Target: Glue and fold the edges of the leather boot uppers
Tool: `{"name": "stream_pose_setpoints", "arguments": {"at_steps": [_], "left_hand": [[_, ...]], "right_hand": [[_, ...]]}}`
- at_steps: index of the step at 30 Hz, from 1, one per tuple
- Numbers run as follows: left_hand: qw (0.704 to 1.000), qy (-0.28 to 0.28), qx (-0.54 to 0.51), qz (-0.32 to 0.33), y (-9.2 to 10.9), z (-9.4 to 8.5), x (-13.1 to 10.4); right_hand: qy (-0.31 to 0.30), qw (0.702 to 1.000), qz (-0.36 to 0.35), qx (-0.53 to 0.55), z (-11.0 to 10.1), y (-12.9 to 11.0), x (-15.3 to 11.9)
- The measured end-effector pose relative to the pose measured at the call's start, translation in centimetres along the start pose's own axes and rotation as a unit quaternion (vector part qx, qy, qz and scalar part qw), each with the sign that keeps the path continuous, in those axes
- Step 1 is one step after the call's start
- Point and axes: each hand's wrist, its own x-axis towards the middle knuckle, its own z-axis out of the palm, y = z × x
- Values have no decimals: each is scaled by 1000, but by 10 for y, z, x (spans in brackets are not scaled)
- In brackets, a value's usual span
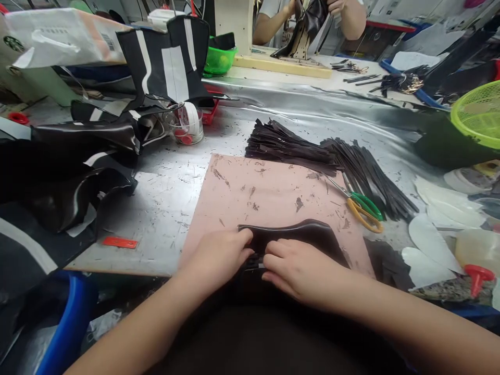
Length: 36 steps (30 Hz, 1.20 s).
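Holding, left: the left hand [224, 251] is nearly closed, thumb and forefinger pinched on the left end of a dark glossy piece [312, 233].
Holding, right: the right hand [297, 266] has its fingers curled in on the near edge of the same piece, just beside the left hand; its thumb lies below the fingers.
Dark glossy piece: at the near edge of a pink board [265, 195], its far edge curving up toward the right; the part beneath the hands is hidden.
Pink board: flat on the silvery counter [160, 208], marked with dark scraps and smears.
Scissors [366, 204]: green and orange handles, at the board's right side, blades pointing to the strips.
Dark strips: two bundles, one along the board's far edge [289, 148], the other slanting off to the right [375, 179].
Left of the board: a small red strip [120, 242], a clear jar [193, 127] and heaped dark pieces with white bands [78, 182].
Right of the board: pale cut pieces [432, 245] and a red nozzle [478, 278].
Far side: another person's hands [335, 5] hold dark material.
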Motion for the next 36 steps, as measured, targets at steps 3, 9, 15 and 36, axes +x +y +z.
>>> {"name": "stream_pose_setpoints", "arguments": {"at_steps": [3,9,15,36], "left_hand": [[987,13,104,119,1,-2,-1],[973,-20,69,222,-6,4,7],[980,5,29,199,-2,10,6],[973,-29,-2,229,-9,2,-2]], "right_hand": [[-7,1000,14,12,-2,-2,-1],[17,997,38,58,-7,-7,-9],[-3,994,56,98,-11,-6,-13],[-28,993,62,92,-14,-5,-9]]}}
